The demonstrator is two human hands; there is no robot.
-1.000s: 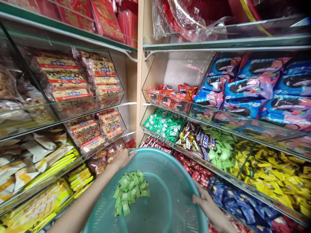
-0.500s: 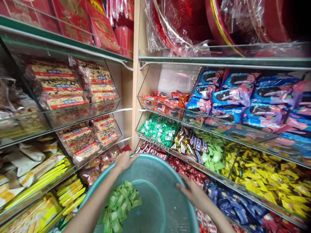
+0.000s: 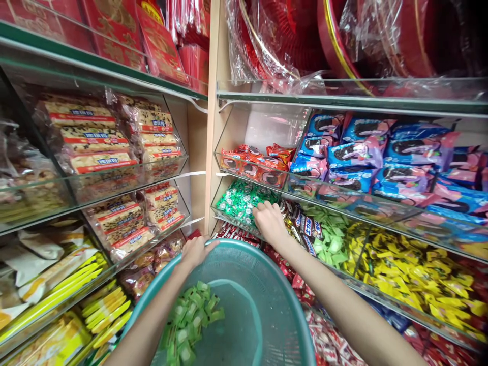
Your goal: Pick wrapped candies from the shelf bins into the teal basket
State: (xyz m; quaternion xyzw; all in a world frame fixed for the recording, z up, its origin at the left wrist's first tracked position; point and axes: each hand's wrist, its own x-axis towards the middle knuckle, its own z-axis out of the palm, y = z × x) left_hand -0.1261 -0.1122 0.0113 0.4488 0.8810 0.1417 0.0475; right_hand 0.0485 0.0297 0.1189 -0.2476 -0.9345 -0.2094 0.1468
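Two banks of glass-fronted shelves (image 3: 324, 96) meet at a wooden post (image 3: 216, 51) in the far middle of the scene. The teal basket (image 3: 236, 325) is at the near centre, its far rim below the foot of the post. Inside it, a pile of pale green packets (image 3: 194, 315) lies toward the left; the right part of the basket floor is bare.

Change of state: half a second ago, the right hand (image 3: 269, 221) was at the right side of the basket rim. It has since left the rim and moved far and to the left, to the compartment of green-wrapped sweets (image 3: 234, 195). The left hand (image 3: 193, 252) remains on the far-left rim. Consequence: of the two hands, only the left now steadies the basket, and the right is free to work at the shelf.

Left hand: closed over the rim, thumb lying along the edge toward the right.

Right hand: palm down, fingers curled and partly closed, at the right end of the sweets, just beside the chocolate bars (image 3: 309, 227). The fingertips are masked by the hand itself; they may be touching the sweets, but whether anything is held cannot be told from this angle.
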